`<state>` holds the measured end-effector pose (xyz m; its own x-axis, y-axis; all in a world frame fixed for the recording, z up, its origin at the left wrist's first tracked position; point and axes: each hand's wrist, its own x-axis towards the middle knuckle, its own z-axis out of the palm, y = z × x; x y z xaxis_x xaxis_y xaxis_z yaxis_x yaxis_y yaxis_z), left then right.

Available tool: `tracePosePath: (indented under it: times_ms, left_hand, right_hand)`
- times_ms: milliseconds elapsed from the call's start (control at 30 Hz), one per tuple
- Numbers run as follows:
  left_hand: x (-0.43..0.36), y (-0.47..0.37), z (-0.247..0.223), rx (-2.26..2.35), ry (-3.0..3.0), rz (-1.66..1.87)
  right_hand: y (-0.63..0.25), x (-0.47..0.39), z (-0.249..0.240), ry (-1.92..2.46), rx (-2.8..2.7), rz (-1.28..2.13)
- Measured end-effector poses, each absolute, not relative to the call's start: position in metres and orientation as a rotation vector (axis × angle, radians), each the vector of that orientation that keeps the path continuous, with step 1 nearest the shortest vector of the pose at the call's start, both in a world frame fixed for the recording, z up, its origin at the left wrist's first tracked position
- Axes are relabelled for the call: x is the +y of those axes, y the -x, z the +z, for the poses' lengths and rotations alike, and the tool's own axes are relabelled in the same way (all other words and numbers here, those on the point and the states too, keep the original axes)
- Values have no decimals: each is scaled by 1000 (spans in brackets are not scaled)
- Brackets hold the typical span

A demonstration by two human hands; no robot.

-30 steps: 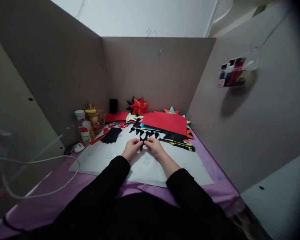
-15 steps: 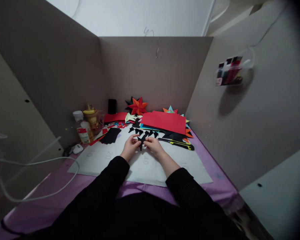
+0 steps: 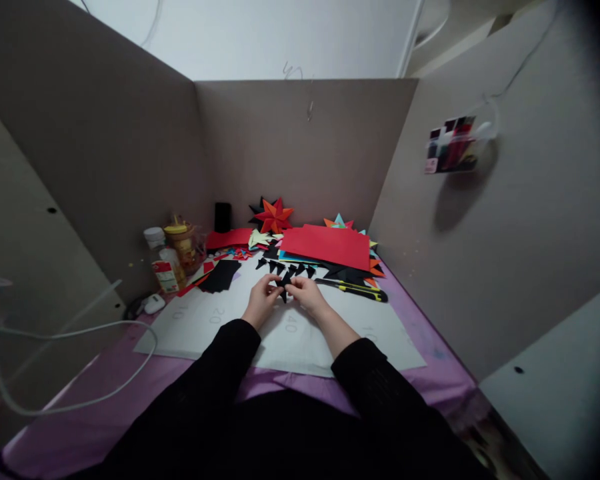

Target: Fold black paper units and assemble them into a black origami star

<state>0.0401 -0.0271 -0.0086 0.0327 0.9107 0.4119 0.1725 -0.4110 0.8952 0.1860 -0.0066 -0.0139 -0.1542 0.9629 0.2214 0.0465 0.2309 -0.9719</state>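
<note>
Both bare hands are up near the middle of the counter, working on one pointed black folded-paper piece (image 3: pixel 285 294); the left hand (image 3: pixel 261 299) has its fingers pinched on one side of it, the right hand (image 3: pixel 306 294) grips the other, so it's held between them over the big white numbered sheet (image 3: pixel 300 353); a fair bit is hidden by the fingertips, so I can't tell which fold is being pressed.

Looks to me like a shaping or joining step, not finished yet; the next move calls for a light, even pinch from both sides so the points don't crush.

Just beyond is a row of small black folded-paper pieces (image 3: pixel 280 268); a long black-and-yellow tool (image 3: pixel 367 291) lies off to the right on the purple-covered counter (image 3: pixel 433 353).
</note>
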Motion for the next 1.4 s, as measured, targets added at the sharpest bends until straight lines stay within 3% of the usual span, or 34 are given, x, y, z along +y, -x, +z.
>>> tracePosePath:
  times_ms: [233, 567, 1133, 1400]
  left_hand:
    - [-21, -33, -13, 1240, -1875, 1466]
    - [-22, -21, -1, 1289, -2323, 1271]
    - [-22, -33, -4, 1316, -1812, 1450]
    - [-24, -32, -3, 1245, -1700, 1457]
  right_hand:
    - [-189, -6, -14, 1046, -1579, 932]
    - [-190, -9, -9, 1041, -1539, 1201]
    - [-183, -11, -13, 932, -1489, 1338]
    - [-181, -11, -16, 1017, -1534, 1175]
